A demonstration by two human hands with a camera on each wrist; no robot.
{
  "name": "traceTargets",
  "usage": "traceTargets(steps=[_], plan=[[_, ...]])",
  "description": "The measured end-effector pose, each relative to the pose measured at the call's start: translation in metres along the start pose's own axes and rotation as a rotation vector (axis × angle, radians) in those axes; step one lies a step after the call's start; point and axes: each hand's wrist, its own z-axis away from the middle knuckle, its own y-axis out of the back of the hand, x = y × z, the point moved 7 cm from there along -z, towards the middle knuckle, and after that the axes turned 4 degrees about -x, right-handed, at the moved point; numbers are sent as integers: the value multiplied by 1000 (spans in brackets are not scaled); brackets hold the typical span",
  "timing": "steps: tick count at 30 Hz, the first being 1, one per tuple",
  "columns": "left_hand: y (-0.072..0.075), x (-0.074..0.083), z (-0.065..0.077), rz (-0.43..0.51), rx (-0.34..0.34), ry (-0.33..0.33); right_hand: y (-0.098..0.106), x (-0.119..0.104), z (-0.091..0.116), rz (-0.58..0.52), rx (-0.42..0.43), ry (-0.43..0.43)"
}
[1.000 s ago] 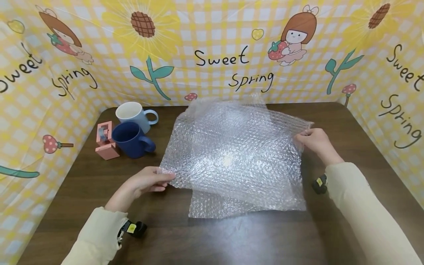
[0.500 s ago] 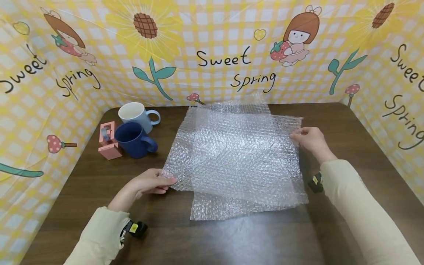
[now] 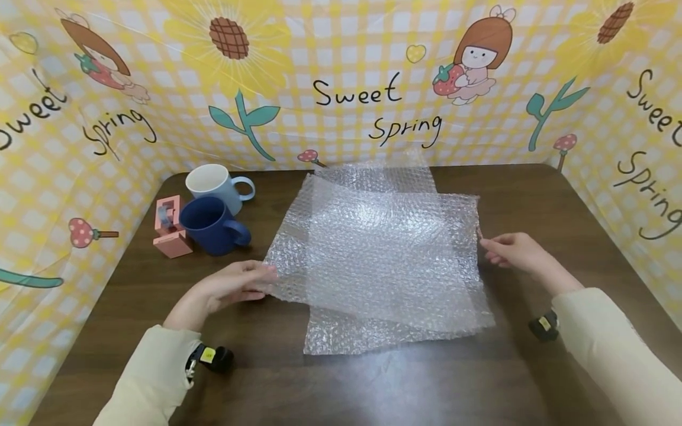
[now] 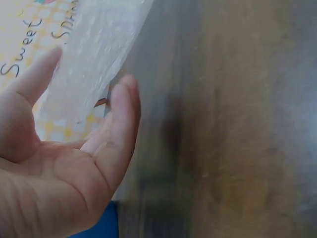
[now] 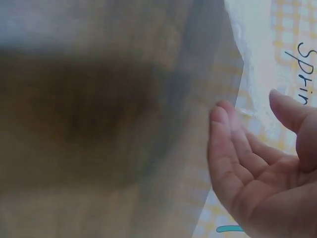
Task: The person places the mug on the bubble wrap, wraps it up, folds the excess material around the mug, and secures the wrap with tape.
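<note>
In the head view, a clear bubble wrap sheet point(image 3: 383, 254) lies crosswise over another bubble wrap sheet point(image 3: 335, 337), whose near and far ends stick out. My left hand point(image 3: 234, 284) is at the upper sheet's near left corner. The left wrist view shows that corner between the thumb and fingers, which stand apart. At the sheet's right edge is my right hand point(image 3: 514, 251), its fingertips touching or very close to the edge. In the right wrist view its thumb and loosely bent fingers have a gap between them, with the wrap point(image 5: 255, 64) beyond.
A dark blue mug point(image 3: 205, 228) and a light blue mug point(image 3: 218, 189) stand at the back left of the brown wooden table point(image 3: 256, 378). Left of them is a pink tape dispenser point(image 3: 170, 228). A yellow checked cloth point(image 3: 351, 53) surrounds the table's back and sides.
The upper sheet's right side has come down flatter onto the lower one. My right hand has moved from its far right corner toward me along the edge. The left hand has shifted slightly.
</note>
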Motion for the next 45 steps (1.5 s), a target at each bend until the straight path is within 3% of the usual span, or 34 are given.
traceTargets(steps=[5,13,17,24,30,35,45], plan=[[10,9,-6,-7,78,11,-21,5,12,-21,-124,-9],[24,23,-15,-136,369,-33,-41,-1,18,-80,-148,11],[23,26,-18,-191,422,-12,-45,-5,17,-85,-143,12],[25,29,-16,-200,500,-17,-41,-9,18,-52,-94,14],[27,30,-8,-203,534,-20,-36,-13,15,-49,-79,8],[24,28,-3,-213,521,-27,-30,-17,8,-80,-31,-3],[14,18,-3,-141,475,-74,-24,-24,-3,-125,72,-15]])
